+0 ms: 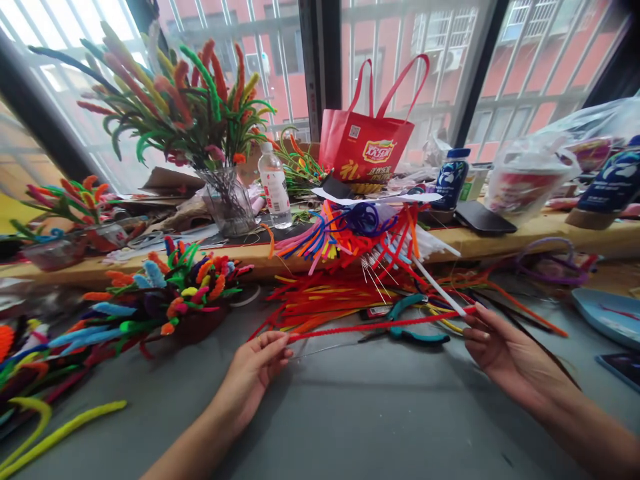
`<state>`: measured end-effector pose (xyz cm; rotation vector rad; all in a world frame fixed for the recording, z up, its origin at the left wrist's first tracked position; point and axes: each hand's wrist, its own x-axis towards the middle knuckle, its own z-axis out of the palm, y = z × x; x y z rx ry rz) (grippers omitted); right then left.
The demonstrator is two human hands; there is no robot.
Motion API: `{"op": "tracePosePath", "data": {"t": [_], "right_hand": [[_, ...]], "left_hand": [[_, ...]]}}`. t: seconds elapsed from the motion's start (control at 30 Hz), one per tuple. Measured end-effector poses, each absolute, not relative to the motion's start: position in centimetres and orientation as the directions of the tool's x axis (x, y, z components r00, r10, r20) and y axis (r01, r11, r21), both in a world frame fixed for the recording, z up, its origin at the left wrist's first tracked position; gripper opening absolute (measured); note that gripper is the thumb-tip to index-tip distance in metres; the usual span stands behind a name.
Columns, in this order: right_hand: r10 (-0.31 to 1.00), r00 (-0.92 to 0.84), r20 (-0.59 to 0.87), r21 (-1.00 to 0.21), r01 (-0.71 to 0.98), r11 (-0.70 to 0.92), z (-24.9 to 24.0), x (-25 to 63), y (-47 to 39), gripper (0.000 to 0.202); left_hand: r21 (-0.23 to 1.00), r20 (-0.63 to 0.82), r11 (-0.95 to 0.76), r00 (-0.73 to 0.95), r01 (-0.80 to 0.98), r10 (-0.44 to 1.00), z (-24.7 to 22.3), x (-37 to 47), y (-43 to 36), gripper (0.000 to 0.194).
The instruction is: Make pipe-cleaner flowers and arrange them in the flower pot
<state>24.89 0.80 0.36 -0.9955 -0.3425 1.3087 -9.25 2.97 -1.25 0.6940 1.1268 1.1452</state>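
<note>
A red pipe cleaner stretches nearly level between my two hands above the grey table. My left hand pinches its left end, with a thin wire trailing beside the fingers. At the other end my right hand has its fingers closed on the red pipe cleaner, and a white stick meets the fingertips there, slanting up to the left. Behind the strand lie teal-handled pliers and a heap of red and orange pipe cleaners.
Bunches of coloured pipe cleaners stand at the left. A wooden ledge behind carries a glass vase, a water bottle, a red bag and a dark phone. At the right edge sits a blue tray.
</note>
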Motion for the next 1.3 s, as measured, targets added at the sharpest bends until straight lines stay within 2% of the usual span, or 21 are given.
{"op": "tracePosePath", "data": {"t": [0.1,0.2,0.27,0.37,0.43,0.5,0.6,0.73,0.8,0.87,0.93,1.03,1.1,1.2,1.3], "right_hand": [[0.908,0.303,-0.289,-0.742,-0.671,-0.013,0.4,24.5,0.5,0.029],[0.907,0.349,-0.236,-0.789,-0.614,0.031,0.4,24.5,0.5,0.035],[0.903,0.392,-0.175,-0.854,-0.516,0.058,0.6,24.4,0.4,0.036],[0.895,0.426,-0.131,-0.917,-0.396,0.054,1.0,23.9,0.1,0.038],[0.897,0.421,-0.134,-0.929,-0.369,0.035,1.4,23.1,-0.3,0.037],[0.914,0.388,-0.116,-0.936,-0.352,0.031,2.0,22.0,-0.6,0.032],[0.948,0.314,-0.051,-0.94,-0.336,0.06,2.9,20.2,-0.5,0.025],[0.96,0.276,0.039,-0.934,-0.332,0.134,3.9,19.0,0.6,0.02],[0.957,0.286,0.044,-0.928,-0.344,0.146,3.8,19.1,1.3,0.019],[0.952,0.306,0.024,-0.916,-0.375,0.143,3.6,19.6,1.8,0.017],[0.944,0.33,0.006,-0.9,-0.41,0.148,3.3,20.2,2.2,0.014],[0.929,0.371,-0.005,-0.876,-0.45,0.175,3.2,21.4,2.6,0.003],[0.913,0.406,-0.023,-0.864,-0.467,0.186,3.2,22.4,2.9,0.009],[0.888,0.455,-0.06,-0.858,-0.478,0.186,3.0,24.1,3.4,0.018],[0.87,0.489,-0.067,-0.861,-0.469,0.198,2.5,25.7,3.9,0.02]], "left_hand": [[0.831,-0.351,0.288,-0.046,-0.477,0.935,-0.8,-8.5,2.9,0.013],[0.844,-0.324,0.269,-0.041,-0.465,0.945,-0.6,-7.8,2.8,0.01],[0.895,-0.261,0.256,0.036,-0.365,0.965,-0.6,-7.5,2.5,0.006],[0.972,-0.196,0.225,0.286,-0.07,0.938,-0.5,-6.5,1.7,0.021],[0.972,-0.236,0.208,0.472,0.111,0.849,-0.4,-5.2,1.0,0.022],[0.957,-0.289,0.206,0.605,0.204,0.742,-0.2,-3.6,0.3,0.023],[0.944,-0.316,0.275,0.737,0.181,0.598,-0.7,-1.4,-0.4,0.037],[0.969,-0.195,0.243,0.704,0.032,0.683,-1.8,-0.8,-0.4,0.03],[0.976,-0.16,0.218,0.722,0.013,0.673,-1.6,-1.7,-0.4,0.023],[0.989,-0.138,0.132,0.786,0.073,0.602,-0.9,-2.7,-0.4,0.009],[0.985,-0.098,-0.066,0.834,0.158,0.542,0.0,-3.3,-0.5,0.022],[0.897,0.114,-0.428,0.878,0.109,0.464,0.4,-3.5,-0.5,0.036],[0.802,0.309,-0.597,0.865,-0.013,0.396,0.1,-3.3,-0.3,0.034],[0.67,0.535,-0.733,0.759,-0.114,0.371,-0.2,-3.5,-0.1,0.027],[0.625,0.622,-0.781,0.615,-0.016,0.485,0.7,-4.2,-0.2,0.023]]}}
